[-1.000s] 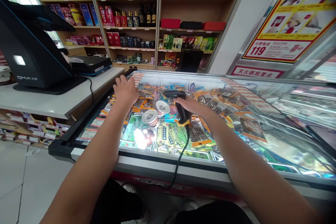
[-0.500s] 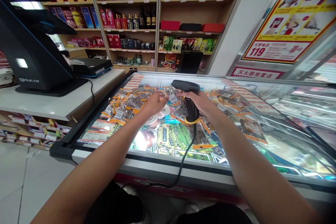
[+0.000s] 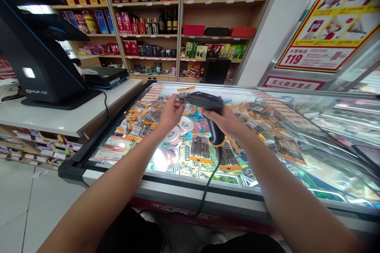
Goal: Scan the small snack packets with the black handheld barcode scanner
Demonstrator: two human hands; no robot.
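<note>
My right hand [image 3: 227,120] is wrapped around the handle of a black barcode scanner [image 3: 206,99], whose head points left. A coiled-free black cable [image 3: 209,184] runs down from the handle. Just in front of the scanner's head, my left hand [image 3: 172,112] pinches a small clear snack packet [image 3: 183,95] with an orange edge and a printed label. The scanner's head hides part of this packet. Below the hands, another snack packet [image 3: 200,148] with dark contents lies on the freezer's glass top [image 3: 175,89]. Loose packets [image 3: 142,116] of the same look are spread left of my left hand.
More packets [image 3: 255,116] lie to the right. Round tubs [image 3: 172,136] and green packages show near the front of the freezer. At left, a counter [image 3: 56,120] carries a checkout terminal [image 3: 44,67] and a black scale [image 3: 103,76]. Stocked shelves [image 3: 148,4] stand behind.
My left hand has lifted a packet up to the scanner's front. The scanner has shifted slightly left and tilted. A packet now lies over the green packages below the hands.
</note>
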